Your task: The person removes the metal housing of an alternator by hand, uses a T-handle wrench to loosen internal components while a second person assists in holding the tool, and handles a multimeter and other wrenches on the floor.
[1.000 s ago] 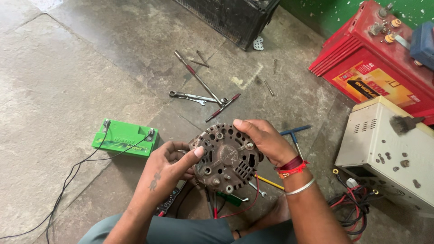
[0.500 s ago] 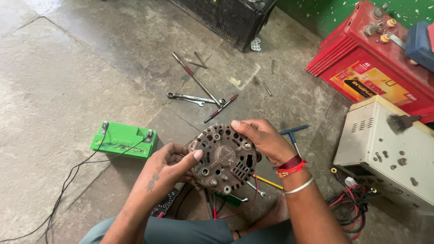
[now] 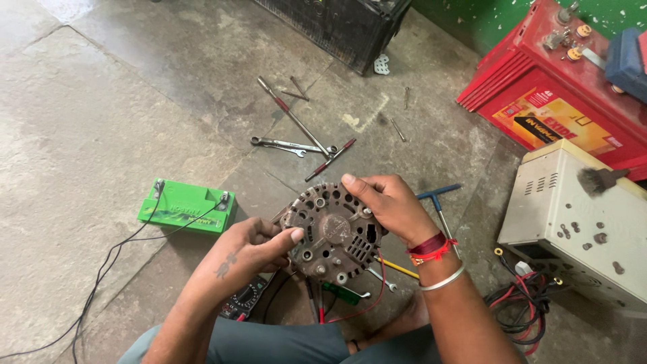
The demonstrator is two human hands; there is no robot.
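Note:
A round, grimy metal alternator [image 3: 330, 232] with vent slots is held upright above the stone floor, between both hands. My left hand [image 3: 253, 248] grips its left rim, thumb pressed on the face. My right hand [image 3: 384, 205] clasps the top and right edge, fingers curled over the rim; red threads and a metal bangle circle that wrist. Red and black leads [image 3: 350, 307] and a green clip hang below the alternator. A multimeter [image 3: 244, 302] lies partly hidden under my left forearm.
A small green battery [image 3: 187, 206] with black wires sits to the left. Spanners [image 3: 290, 145], a long rod and screwdrivers lie on the floor ahead. A red battery [image 3: 539, 101], a cream metal box [image 3: 573, 216], a blue T-handle tool [image 3: 438, 199] and coiled cables are on the right.
The alternator has been turned a little in my hands and sits slightly lower. My left thumb has shifted onto its face. Everything on the floor lies as before.

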